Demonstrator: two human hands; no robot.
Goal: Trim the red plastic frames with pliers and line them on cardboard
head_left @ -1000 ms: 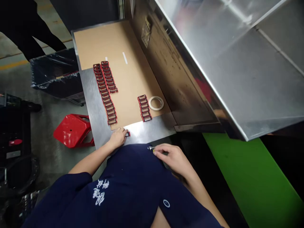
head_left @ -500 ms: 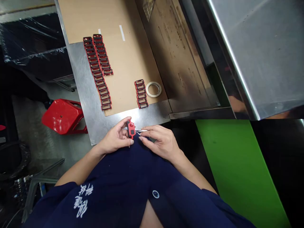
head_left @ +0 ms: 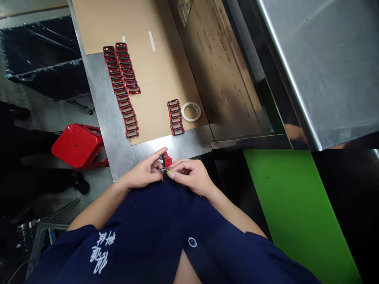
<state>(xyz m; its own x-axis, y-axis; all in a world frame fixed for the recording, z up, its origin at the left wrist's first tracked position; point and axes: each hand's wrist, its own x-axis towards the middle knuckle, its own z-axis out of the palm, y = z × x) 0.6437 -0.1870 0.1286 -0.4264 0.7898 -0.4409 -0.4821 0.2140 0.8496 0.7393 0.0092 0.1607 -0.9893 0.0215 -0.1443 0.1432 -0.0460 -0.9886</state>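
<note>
The left hand (head_left: 143, 171) pinches one small red frame (head_left: 167, 160), the right hand (head_left: 191, 176) one small metal tool (head_left: 164, 170), both at the near edge of the steel counter (head_left: 189, 144); beyond lie three rows of red frames (head_left: 175, 117) and one tape roll (head_left: 191, 111).

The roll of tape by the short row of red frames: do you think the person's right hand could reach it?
Probably yes, once it lets go. The right hand is pinching something small at a red part, and only the steel table and cardboard lie between it and the tape roll.
</note>
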